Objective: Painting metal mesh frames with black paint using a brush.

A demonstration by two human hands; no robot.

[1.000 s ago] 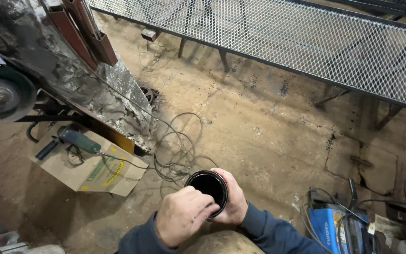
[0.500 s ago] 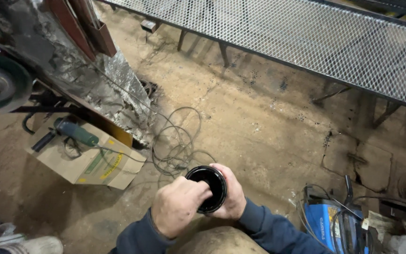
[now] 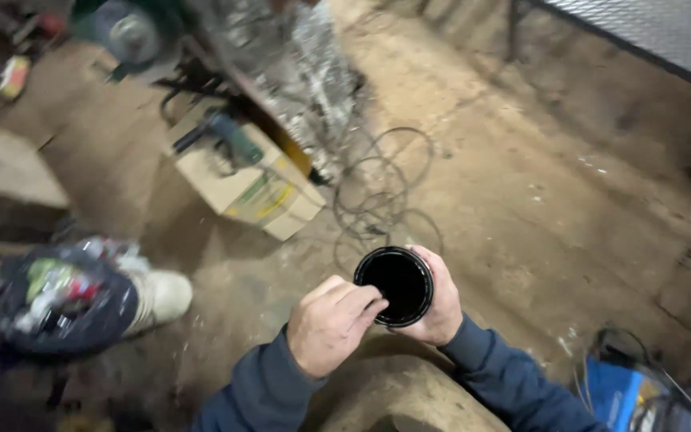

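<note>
A round black open-topped can [image 3: 394,284] sits low in the middle of the head view, its inside dark. My right hand [image 3: 442,308] wraps around its far side and holds it. My left hand [image 3: 330,322] rests at the can's near rim, fingers curled and fingertips touching the edge. Both arms wear dark blue sleeves. A rounded tan surface [image 3: 397,396] lies just below my hands.
A cardboard box [image 3: 243,186] with a green power tool [image 3: 219,134] on it lies on the dirt floor. Loose coiled wire [image 3: 381,188] lies beyond the can. A crinkled metal-covered bench [image 3: 297,72] stands behind; a dark bag of scraps [image 3: 61,300] sits left, blue equipment [image 3: 621,396] lower right.
The view has swung left and down, bringing the bag and left floor into sight. My hands stay on the can, the left fingers shifted a little along the rim.
</note>
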